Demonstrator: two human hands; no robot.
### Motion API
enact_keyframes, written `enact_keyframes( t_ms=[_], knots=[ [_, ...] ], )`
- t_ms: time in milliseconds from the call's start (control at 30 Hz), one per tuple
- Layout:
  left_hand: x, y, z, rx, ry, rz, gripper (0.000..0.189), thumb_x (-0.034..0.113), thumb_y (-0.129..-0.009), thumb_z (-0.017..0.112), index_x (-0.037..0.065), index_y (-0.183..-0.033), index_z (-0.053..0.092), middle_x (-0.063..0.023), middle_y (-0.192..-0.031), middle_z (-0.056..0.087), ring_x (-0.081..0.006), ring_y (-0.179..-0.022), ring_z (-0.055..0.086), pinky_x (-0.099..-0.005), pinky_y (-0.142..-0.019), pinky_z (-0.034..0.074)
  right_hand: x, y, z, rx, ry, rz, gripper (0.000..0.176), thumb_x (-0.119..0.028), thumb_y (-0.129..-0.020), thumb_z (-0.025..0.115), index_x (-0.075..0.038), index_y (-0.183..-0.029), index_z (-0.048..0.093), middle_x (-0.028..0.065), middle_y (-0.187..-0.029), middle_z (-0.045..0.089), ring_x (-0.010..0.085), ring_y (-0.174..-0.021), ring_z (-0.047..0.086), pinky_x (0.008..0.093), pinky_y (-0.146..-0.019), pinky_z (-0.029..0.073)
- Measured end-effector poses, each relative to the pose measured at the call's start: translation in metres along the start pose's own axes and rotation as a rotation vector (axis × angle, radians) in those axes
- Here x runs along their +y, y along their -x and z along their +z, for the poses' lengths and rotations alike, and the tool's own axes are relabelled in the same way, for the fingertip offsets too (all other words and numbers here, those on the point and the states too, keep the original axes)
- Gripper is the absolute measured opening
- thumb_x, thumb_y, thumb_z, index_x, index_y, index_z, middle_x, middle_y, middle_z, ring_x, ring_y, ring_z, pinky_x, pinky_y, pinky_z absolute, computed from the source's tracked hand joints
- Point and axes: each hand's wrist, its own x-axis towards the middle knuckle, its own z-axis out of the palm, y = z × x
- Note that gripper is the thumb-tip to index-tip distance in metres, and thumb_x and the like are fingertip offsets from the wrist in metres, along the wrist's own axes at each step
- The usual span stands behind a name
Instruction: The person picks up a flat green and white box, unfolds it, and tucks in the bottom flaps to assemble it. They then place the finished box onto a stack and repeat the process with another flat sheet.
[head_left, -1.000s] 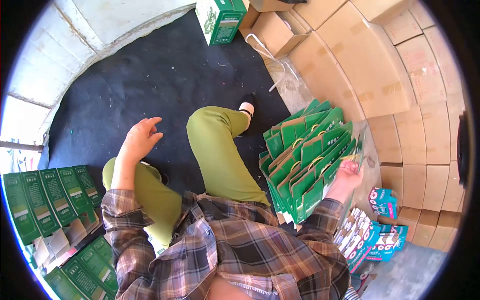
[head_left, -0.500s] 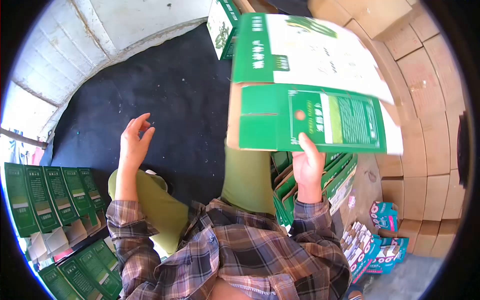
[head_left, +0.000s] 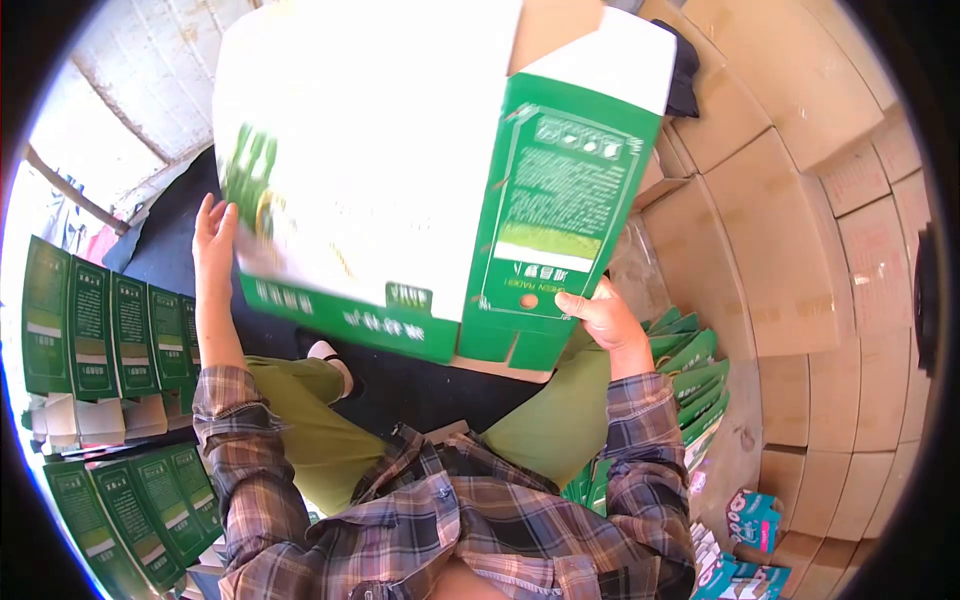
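Observation:
A large green and white printed carton [head_left: 560, 210] is held up in front of my body, partly opened out, with a flap at its top. My right hand [head_left: 606, 318] grips its lower right edge, thumb on the green side panel near a round hole. At the carton's left edge is my left hand [head_left: 213, 235], its thumb and fingers apart; whether the palm touches the board is hard to see. The white panel is overexposed and slightly blurred.
Rows of green cartons [head_left: 130, 330] stand at the left. More folded green cartons [head_left: 700, 370] lie beside my right leg. Brown boxes [head_left: 850, 390] are stacked along the right. Teal and pink packages [head_left: 750, 520] sit at the lower right. Black sheeting [head_left: 400, 400] covers the floor.
The carton has swung leftward and turned in front of me, showing its broad white panel. My left hand has moved left to its edge. My right hand still grips it.

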Motion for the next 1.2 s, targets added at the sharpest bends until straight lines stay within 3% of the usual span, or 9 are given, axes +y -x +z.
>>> enact_keyframes(
  t_ms=[133,267,533,567,667,800,833,1000,1200],
  knots=[
    [-0.011,0.005,-0.025,-0.238,0.467,-0.207,0.033,0.020,-0.092,0.065,0.002,-0.119,0.060,-0.0078,-0.113,0.066,-0.0159,-0.101,0.062,-0.0306,-0.091,0.045,-0.004,-0.026,-0.006,-0.011,0.252,-0.051,0.036,-0.005,-0.091,0.060,0.001,-0.126,0.056,0.0077,-0.115,0.065,0.0162,-0.106,0.060,0.0321,-0.093,0.046],
    [-0.002,0.029,-0.016,-0.277,0.635,-0.222,0.020,0.013,-0.091,0.065,0.003,-0.108,0.066,-0.0038,-0.102,0.069,-0.0118,-0.093,0.062,-0.0270,-0.084,0.046,0.023,-0.063,-0.030,0.422,0.204,-0.229,0.036,-0.004,-0.091,0.060,0.001,-0.126,0.053,0.0068,-0.117,0.063,0.0155,-0.107,0.059,0.0297,-0.096,0.044],
    [0.045,0.109,0.029,-0.324,0.548,-0.167,0.020,0.006,-0.089,0.066,0.000,-0.108,0.065,-0.0035,-0.101,0.069,-0.0107,-0.091,0.060,-0.0263,-0.085,0.045,0.029,-0.098,-0.057,0.691,0.203,-0.255,0.100,-0.051,-0.077,0.076,-0.012,-0.149,0.020,0.0092,-0.138,0.049,0.0213,-0.124,0.046,0.0516,-0.090,0.036],
    [0.043,0.116,0.031,-0.325,0.560,-0.142,0.021,0.006,-0.088,0.067,0.000,-0.109,0.065,-0.0035,-0.102,0.068,-0.0108,-0.092,0.060,-0.0261,-0.086,0.045,0.027,-0.103,-0.058,0.755,0.035,-0.267,0.087,-0.025,-0.084,0.075,-0.002,-0.147,0.019,0.0153,-0.139,0.042,0.0242,-0.130,0.039,0.0405,-0.103,0.037],
    [0.058,0.140,0.034,-0.352,0.519,-0.119,0.019,0.002,-0.086,0.068,-0.001,-0.106,0.065,-0.0005,-0.099,0.066,-0.0104,-0.091,0.057,-0.0254,-0.084,0.044,0.012,-0.098,-0.049,0.958,0.066,-0.037,0.089,-0.032,-0.087,0.072,-0.006,-0.149,0.015,0.0168,-0.142,0.038,0.0265,-0.132,0.036,0.0505,-0.102,0.037],
    [0.076,0.160,0.035,-0.486,0.089,0.532,0.020,-0.002,-0.073,0.074,0.003,-0.090,0.066,-0.0063,-0.081,0.060,-0.0173,-0.076,0.057,-0.0277,-0.068,0.046,0.043,-0.100,-0.087,0.853,0.090,-0.065,0.083,-0.024,-0.087,0.068,-0.013,-0.151,0.015,0.0118,-0.144,0.040,0.0269,-0.118,0.050,0.0466,-0.083,0.048],
    [0.083,0.164,0.037,-0.510,0.103,0.558,0.020,-0.002,-0.073,0.074,0.004,-0.090,0.067,-0.0061,-0.081,0.060,-0.0180,-0.076,0.057,-0.0280,-0.068,0.047,0.044,-0.103,-0.083,0.953,0.171,-0.008,0.069,-0.010,-0.089,0.060,-0.015,-0.148,0.025,0.0088,-0.139,0.046,0.0252,-0.119,0.051,0.0428,-0.078,0.051],
    [0.089,0.165,0.032,-0.520,0.172,0.570,0.017,-0.002,-0.075,0.072,0.003,-0.091,0.068,-0.0071,-0.083,0.061,-0.0204,-0.080,0.059,-0.0293,-0.069,0.048,0.065,-0.106,-0.099,0.733,0.256,0.088,0.071,-0.012,-0.085,0.066,-0.014,-0.144,0.026,0.0109,-0.134,0.045,0.0265,-0.107,0.056,0.0456,-0.071,0.053],
    [0.080,0.162,0.029,-0.570,0.208,0.597,0.020,-0.003,-0.072,0.072,0.002,-0.092,0.068,-0.0083,-0.085,0.062,-0.0219,-0.081,0.060,-0.0311,-0.071,0.050,0.058,-0.113,-0.098,0.688,-0.123,0.081,0.047,-0.003,-0.084,0.055,-0.012,-0.126,0.036,0.0133,-0.109,0.058,0.0310,-0.095,0.062,0.0558,-0.076,0.053]
  ],
)
